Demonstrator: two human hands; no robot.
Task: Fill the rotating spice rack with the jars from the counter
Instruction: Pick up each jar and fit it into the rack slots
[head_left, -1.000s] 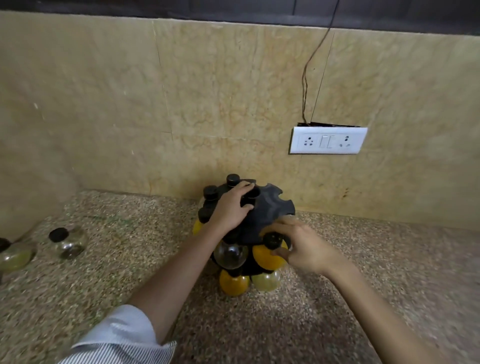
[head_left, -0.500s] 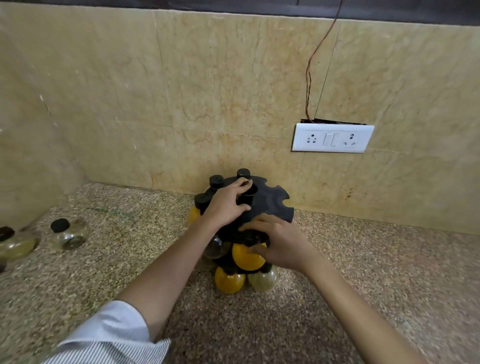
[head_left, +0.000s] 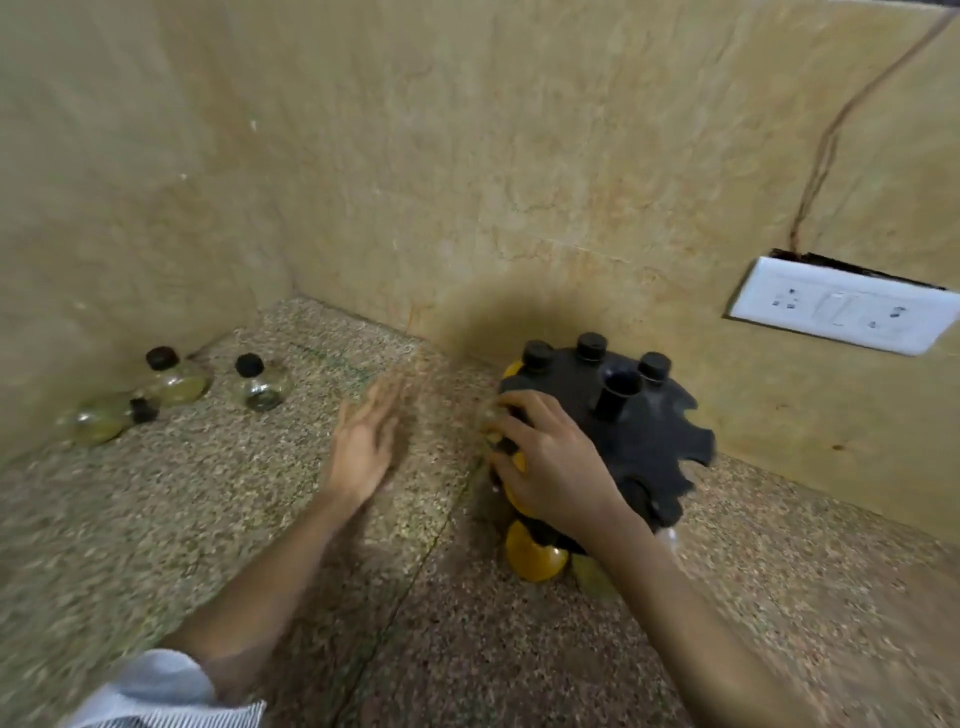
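Left hand (head_left: 363, 447) blurred, open, above counter (head_left: 156, 519). Right hand (head_left: 550, 462) spread on rack (head_left: 649, 441), hiding jar; grip unclear.

Warm, dim light is casting soft shadows around the spice rack (head_left: 618, 431) while motion blur is smearing the left hand (head_left: 363, 447) and frame edges.

Left hand (head_left: 363, 447) motion-blurred

Home kitchen: speckled granite counter (head_left: 156, 519), spice rack (head_left: 649, 441).
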